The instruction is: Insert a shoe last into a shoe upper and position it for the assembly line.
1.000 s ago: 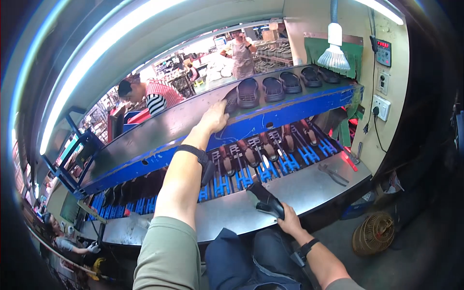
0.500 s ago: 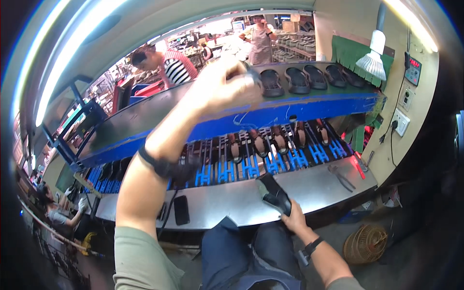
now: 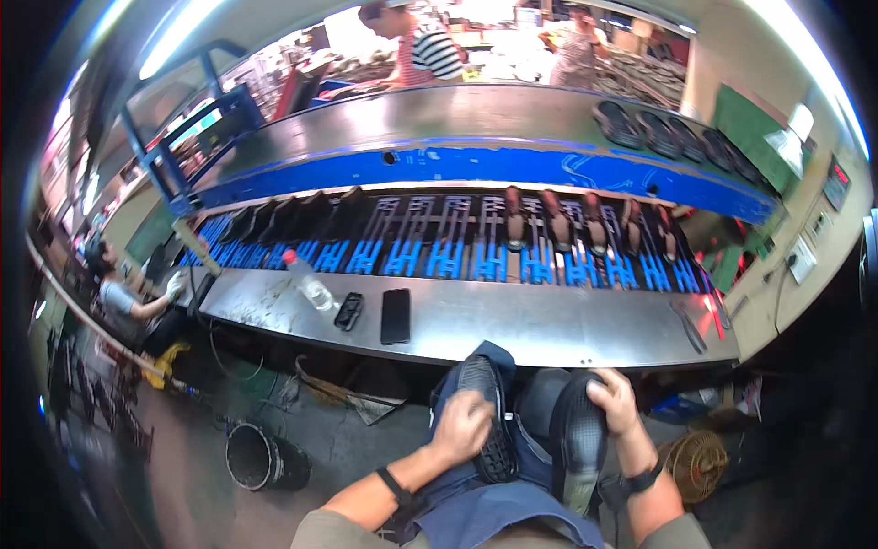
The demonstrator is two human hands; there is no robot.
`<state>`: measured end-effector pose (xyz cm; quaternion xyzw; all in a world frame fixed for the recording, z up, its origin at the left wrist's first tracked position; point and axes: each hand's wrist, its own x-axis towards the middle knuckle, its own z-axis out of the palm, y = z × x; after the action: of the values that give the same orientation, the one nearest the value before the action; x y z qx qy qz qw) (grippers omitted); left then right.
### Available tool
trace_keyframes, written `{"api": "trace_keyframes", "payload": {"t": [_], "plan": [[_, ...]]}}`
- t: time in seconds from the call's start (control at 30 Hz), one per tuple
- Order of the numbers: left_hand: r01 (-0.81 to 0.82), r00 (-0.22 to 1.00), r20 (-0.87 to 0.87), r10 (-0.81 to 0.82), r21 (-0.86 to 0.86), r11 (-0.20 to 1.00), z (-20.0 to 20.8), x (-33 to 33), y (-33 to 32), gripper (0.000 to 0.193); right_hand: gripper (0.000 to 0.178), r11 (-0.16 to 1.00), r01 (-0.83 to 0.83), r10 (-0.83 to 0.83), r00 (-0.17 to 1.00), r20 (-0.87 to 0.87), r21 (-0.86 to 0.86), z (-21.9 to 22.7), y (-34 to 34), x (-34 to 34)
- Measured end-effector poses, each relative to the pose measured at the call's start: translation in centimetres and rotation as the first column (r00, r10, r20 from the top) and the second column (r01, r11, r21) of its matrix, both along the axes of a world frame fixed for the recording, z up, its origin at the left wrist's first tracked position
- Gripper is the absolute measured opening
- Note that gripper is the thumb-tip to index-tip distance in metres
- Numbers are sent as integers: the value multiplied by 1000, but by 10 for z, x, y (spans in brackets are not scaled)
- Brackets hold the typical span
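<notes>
Over my lap, my left hand [image 3: 465, 425] has its fingers closed around a black shoe sole [image 3: 494, 453] with a lugged tread along its edge. My right hand [image 3: 617, 403] grips a black shoe upper [image 3: 576, 425], thumb pressed on its far end. Its near end is smooth and grey-green. The sole and the upper lie side by side, a small gap between them. My left fingers hide the sole's middle. More black soles [image 3: 654, 133] sit in a row on the raised shelf, and several shoe uppers [image 3: 595, 224] rest on the blue-pronged rack below.
A metal bench [image 3: 494, 316] carries a phone [image 3: 395, 316], a black case [image 3: 348, 311], a clear bottle [image 3: 311, 284] and pliers [image 3: 688, 328]. On the floor are a bucket [image 3: 265, 457] and a wicker basket [image 3: 695, 465]. Co-workers stand beyond the shelf; another sits at left.
My left hand has come down from the shelf to my lap with a sole in it. My right hand has drawn the shoe upper back from the bench edge. The view has shifted.
</notes>
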<state>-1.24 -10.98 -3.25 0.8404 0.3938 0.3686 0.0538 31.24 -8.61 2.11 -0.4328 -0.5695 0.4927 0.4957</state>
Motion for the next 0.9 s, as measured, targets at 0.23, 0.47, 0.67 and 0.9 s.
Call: {"api": "trace_keyframes", "payload": {"t": [0.23,0.47,0.67,0.9], "plan": [[39,889,349,295,-702,711,-22,-24,108,47,65,856,-419,215,822,-527,-304,-14,-82,-16],[874,164,953,254,-260,411,74,-37,17,71,85,637,-415,-43,823,-567,-650,-70,-99,21],[904,-73,853,517,-162,395,63,-19,7,84,96,592,-527,-255,595,-762,-610,-48,-54,-19],[760,393,893,218,-449,470,105,12,6,79,90,607,-754,548,626,-554,-251,14,-49,-47]]}}
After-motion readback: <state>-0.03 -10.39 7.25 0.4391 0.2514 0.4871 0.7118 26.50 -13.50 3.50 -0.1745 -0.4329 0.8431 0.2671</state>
